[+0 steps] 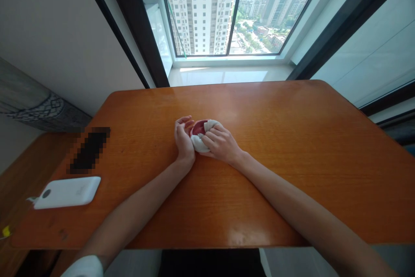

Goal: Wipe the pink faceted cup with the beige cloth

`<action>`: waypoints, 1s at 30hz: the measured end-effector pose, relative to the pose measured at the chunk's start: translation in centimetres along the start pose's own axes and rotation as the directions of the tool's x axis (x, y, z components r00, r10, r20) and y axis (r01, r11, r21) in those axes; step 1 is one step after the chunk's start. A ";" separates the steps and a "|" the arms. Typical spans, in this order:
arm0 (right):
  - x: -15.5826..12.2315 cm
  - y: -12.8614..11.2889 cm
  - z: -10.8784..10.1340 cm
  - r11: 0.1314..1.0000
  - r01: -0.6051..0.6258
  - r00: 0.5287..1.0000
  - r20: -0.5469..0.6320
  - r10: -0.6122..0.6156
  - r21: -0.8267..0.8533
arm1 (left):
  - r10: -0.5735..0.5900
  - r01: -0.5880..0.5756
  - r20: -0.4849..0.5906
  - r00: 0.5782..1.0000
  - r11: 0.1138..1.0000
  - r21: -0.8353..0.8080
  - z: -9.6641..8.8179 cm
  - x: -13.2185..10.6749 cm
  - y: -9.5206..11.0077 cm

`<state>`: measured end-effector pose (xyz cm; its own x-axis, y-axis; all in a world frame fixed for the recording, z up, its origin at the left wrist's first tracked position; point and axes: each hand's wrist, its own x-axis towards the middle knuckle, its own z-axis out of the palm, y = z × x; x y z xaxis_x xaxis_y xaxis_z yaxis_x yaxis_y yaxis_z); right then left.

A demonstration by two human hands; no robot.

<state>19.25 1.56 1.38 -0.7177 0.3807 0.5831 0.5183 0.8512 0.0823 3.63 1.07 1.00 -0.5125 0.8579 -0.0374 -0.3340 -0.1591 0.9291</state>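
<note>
Over the middle of the table, my left hand (183,139) curls around the left side of a small round red bowl-like thing (198,128). Its inside looks dark pink to red. My right hand (221,142) grips a white cloth (198,144) with bent fingers, pressing it against the rim and into the hollow. Part of the cloth hangs over the near side. The far and lower sides of the red thing are hidden by my hands and the cloth, so its exact kind is unclear.
On the left of the wooden table (292,138) lies a white power bank (69,192) with a cable. Behind it is a dark pixelated rectangle (90,149). A window (201,13) stands beyond the far edge, and a grey curtain (39,95) hangs at left.
</note>
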 end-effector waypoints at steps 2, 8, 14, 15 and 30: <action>-0.2 0.1 -0.2 0.995 -0.055 0.995 -0.074 0.061 0.088 | -0.004 0.006 0.036 0.999 0.999 -0.045 0.5 -0.2 -0.1; 0.7 -1.2 -2.3 0.397 -0.572 0.532 -0.044 0.845 0.718 | 0.347 -0.437 0.400 0.848 0.885 0.160 -0.9 -2.5 0.4; 2.5 -2.0 -3.1 -0.168 -0.334 0.233 0.254 0.939 0.927 | 0.466 -0.925 0.810 0.357 0.300 0.235 -1.2 -3.0 -0.4; 2.5 -2.0 -3.0 -0.197 -0.318 0.231 0.277 0.933 0.927 | 0.446 -0.928 0.822 0.354 0.276 0.250 -1.2 -2.9 -0.4; -0.2 -5.6 -2.1 0.246 -0.492 0.435 -0.010 0.900 0.835 | 0.320 -0.477 0.690 0.649 0.878 0.041 -1.6 -2.8 -0.8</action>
<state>17.44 -4.02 2.53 0.1592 0.9285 0.3355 0.0921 0.3244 -0.9414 4.07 -2.00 -0.25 0.1066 0.8430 0.5272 -0.0158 -0.5287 0.8487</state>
